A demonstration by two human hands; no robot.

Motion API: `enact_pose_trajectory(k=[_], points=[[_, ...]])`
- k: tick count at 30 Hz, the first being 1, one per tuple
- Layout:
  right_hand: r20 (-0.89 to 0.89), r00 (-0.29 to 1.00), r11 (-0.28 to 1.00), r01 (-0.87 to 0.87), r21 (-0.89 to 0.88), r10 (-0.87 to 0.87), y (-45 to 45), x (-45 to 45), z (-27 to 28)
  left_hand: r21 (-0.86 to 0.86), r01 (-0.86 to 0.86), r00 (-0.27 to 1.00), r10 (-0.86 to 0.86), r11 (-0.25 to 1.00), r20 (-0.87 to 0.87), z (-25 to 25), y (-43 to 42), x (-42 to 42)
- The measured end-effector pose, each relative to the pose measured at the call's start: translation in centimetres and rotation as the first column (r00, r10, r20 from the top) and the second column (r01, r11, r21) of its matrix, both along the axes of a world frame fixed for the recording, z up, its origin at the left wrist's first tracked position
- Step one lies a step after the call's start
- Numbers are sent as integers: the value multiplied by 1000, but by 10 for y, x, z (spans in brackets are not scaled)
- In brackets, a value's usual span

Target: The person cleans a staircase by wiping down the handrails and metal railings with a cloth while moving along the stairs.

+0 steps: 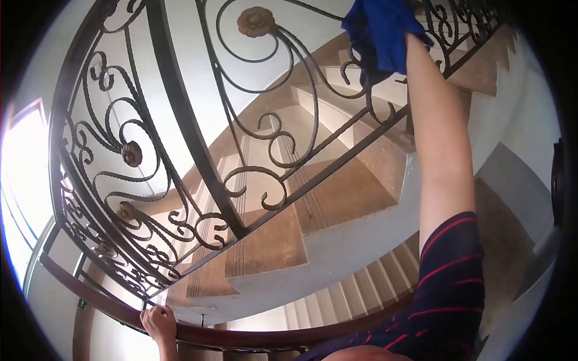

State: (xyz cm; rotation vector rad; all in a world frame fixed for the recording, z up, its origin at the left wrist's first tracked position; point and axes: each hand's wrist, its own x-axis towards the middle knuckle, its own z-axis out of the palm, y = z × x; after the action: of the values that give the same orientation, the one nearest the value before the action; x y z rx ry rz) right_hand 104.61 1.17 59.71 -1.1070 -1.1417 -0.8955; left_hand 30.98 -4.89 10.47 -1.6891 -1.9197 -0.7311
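Observation:
My right arm reaches up and away, and at its end a blue cloth [385, 39] is bunched around my right hand [402, 51]. Folds of the cloth hide the fingers. It presses against the scrolled ironwork of the stair railing [198, 120]. Low in the view, my left hand [159, 323] is closed over the brown handrail [241, 338], its fingers wrapped round the top. Dark twisted bars, curls and bronze-coloured flower rosettes [256, 22] make up the railing across from me.
Brown and cream stair treads [343, 189] curve upward behind the railing. Another flight of steps [361, 295] shows far below, through the open stairwell. A bright window [27, 174] is at the left.

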Motion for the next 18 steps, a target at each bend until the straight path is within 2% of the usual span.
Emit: enact_pose_trajectory(k=[10,13,15,18], points=[[0,999,998,-47,33,47,18,-11,-51,36,-30,1000,29,999,5,3,-3,4],[15,997,997,-74,30,73,14,-14,-56,44,-26,1000,26,999,1,1,-3,0],[21,995,995,-100,28,99,12,-13,-57,120,-12,1000,13,993,-3,-1,-3,-3],[33,990,989,-142,40,141,1,-3,-55,94,13,1000,-16,996,24,2,-4,-6]])
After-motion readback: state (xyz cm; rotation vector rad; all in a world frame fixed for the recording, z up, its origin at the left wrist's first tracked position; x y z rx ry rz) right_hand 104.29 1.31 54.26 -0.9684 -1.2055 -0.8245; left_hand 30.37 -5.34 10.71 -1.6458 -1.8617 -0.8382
